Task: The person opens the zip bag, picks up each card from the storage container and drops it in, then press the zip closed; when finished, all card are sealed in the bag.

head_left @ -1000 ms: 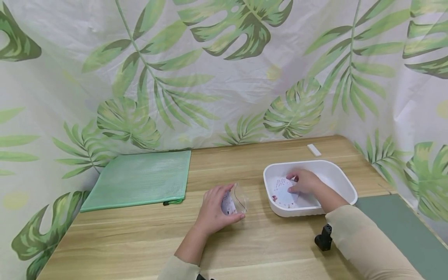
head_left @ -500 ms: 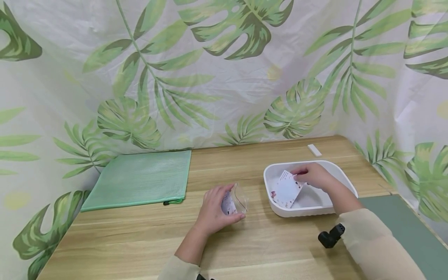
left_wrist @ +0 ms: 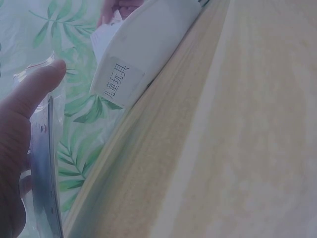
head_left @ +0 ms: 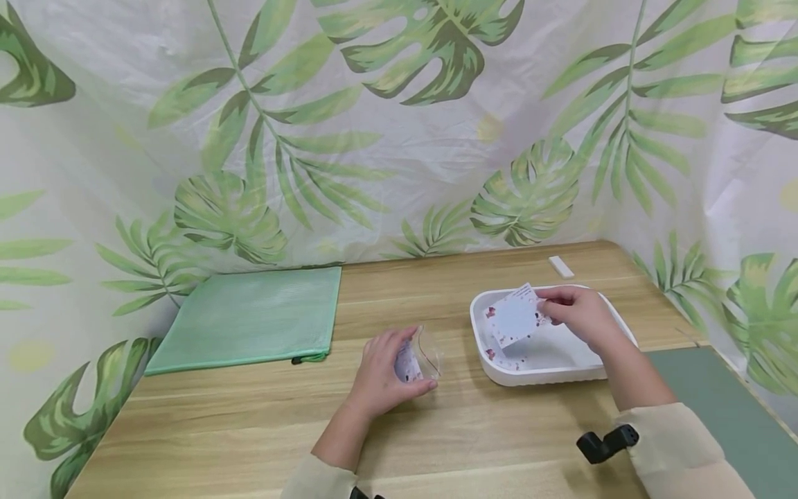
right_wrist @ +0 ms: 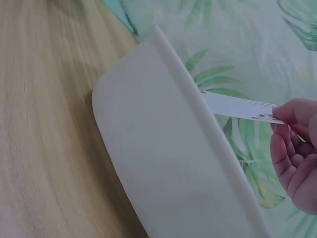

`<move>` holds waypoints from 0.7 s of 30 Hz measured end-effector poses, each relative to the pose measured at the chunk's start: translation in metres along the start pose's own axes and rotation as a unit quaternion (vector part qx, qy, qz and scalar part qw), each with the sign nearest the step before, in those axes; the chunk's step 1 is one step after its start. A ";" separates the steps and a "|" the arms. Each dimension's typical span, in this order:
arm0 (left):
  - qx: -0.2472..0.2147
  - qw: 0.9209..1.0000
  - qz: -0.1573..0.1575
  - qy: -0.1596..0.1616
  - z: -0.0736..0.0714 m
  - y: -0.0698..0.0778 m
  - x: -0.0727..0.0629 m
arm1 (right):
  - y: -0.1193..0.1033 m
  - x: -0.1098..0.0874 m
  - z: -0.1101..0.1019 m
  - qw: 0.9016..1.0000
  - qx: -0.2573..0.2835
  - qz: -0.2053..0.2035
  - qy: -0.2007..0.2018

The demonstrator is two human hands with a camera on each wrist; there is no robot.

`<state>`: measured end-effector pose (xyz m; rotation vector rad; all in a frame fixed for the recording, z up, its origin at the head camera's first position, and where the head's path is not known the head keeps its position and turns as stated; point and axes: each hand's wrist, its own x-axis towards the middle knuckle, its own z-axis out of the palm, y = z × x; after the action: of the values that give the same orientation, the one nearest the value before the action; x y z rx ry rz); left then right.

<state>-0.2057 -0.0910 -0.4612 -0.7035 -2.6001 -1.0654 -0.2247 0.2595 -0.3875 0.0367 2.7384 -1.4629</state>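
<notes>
Between thumb and fingertips my right hand [head_left: 576, 312] pinches the edge of a white card [head_left: 516, 317] printed with small reddish flowers and some text. The card is raised and tilted over the white plastic basin [head_left: 614, 326]; a similar card [head_left: 508, 361] lies on the basin's floor. Left of the basin, my left hand [head_left: 382, 371] grips a small clear zip bag [head_left: 430, 353] with its mouth turned right. Printed cards [head_left: 408, 364] show inside that bag. In the left wrist view the thumb [left_wrist: 42, 84] lies along the bag's edge.
A green mesh zip pouch [head_left: 249, 319] lies at the back left. Behind the basin is a small white block [head_left: 561, 267]. A grey-green mat [head_left: 717, 402] covers the table's right side. A leaf-patterned curtain [head_left: 399, 138] hangs behind the table.
My right hand has pinched a card off the basin's floor and lifted it, tilting it up and drawing slightly right. The left hand with the bag has stayed put.
</notes>
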 end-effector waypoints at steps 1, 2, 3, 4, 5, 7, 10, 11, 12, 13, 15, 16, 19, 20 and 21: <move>0.000 1.000 0.001 0.000 0.000 0.000 0.000 | -0.001 -0.003 0.000 1.000 0.010 -0.003 0.009; 0.000 1.000 0.002 0.001 0.000 0.000 0.000 | -0.002 -0.005 0.000 1.000 0.021 -0.008 0.017; 0.001 1.000 0.003 0.002 0.000 0.000 0.000 | -0.003 -0.008 0.000 0.999 0.034 -0.011 0.024; 0.002 1.000 0.004 0.003 0.000 0.000 0.000 | -0.005 -0.010 0.001 0.998 0.046 -0.014 0.031; 0.002 1.000 0.004 0.003 0.000 0.000 0.000 | -0.006 -0.012 0.003 0.997 0.062 -0.019 0.038; 0.004 1.000 0.006 0.004 0.000 0.000 0.000 | -0.010 -0.016 0.007 0.994 0.092 -0.028 0.049; 0.006 1.000 0.005 0.004 0.000 0.000 0.000 | -0.016 -0.022 0.017 0.989 0.130 -0.029 0.060; 0.006 1.000 0.005 0.004 0.000 -0.001 0.000 | -0.018 -0.024 0.021 0.988 0.140 -0.028 0.062; 0.005 1.000 0.005 0.004 0.000 -0.001 0.000 | -0.020 -0.026 0.026 0.986 0.152 -0.027 0.064; 0.005 1.000 0.004 0.003 0.000 0.000 0.000 | -0.022 -0.028 0.031 0.985 0.160 -0.025 0.065; 0.006 1.000 0.003 0.002 0.000 0.000 0.000 | -0.025 -0.032 0.040 0.982 0.177 -0.023 0.067; 0.007 1.000 0.003 0.002 0.000 0.000 0.000 | -0.026 -0.034 0.044 0.980 0.184 -0.022 0.068; 0.007 1.000 0.003 0.003 0.000 0.001 0.000 | -0.030 -0.039 0.057 0.978 0.197 -0.021 0.061; 0.006 1.000 0.002 0.003 0.000 0.001 0.000 | -0.031 -0.040 0.060 0.978 0.200 -0.021 0.058; 0.004 1.000 0.002 0.004 0.000 0.001 0.000 | -0.031 -0.041 0.063 0.977 0.204 -0.020 0.054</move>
<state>-0.2050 -0.0904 -0.4607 -0.7006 -2.5944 -1.0534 -0.1838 0.1892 -0.3948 0.0749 2.4743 -2.0659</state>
